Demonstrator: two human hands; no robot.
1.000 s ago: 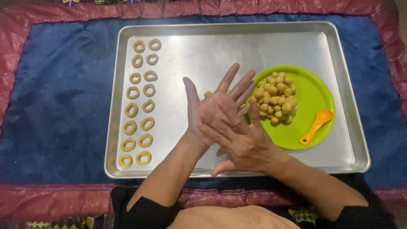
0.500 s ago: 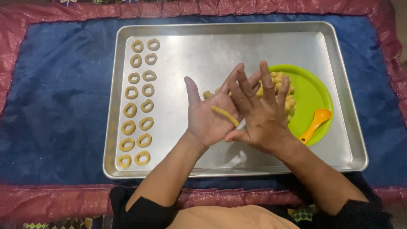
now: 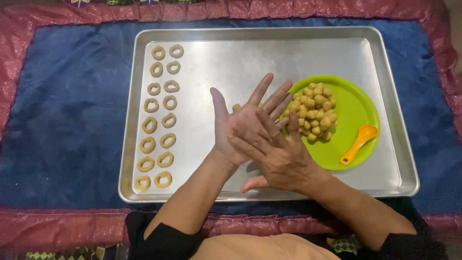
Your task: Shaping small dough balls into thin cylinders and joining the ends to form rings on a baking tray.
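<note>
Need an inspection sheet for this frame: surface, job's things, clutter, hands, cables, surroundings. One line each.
Surface: metal baking tray on a blue cloth with a pink ruffled border.
Job's things: two columns of dough rings along the tray's left side; green plate on its right side with a pile of dough balls.
Clutter: orange spoon lying on the plate.
Hands: left hand palm up, right hand laid across it, above the tray; whatever lies between the palms is hidden.
Cables: nothing seen.
Surroundings: dark sleeves at the bottom edge; nothing else seen.
</note>
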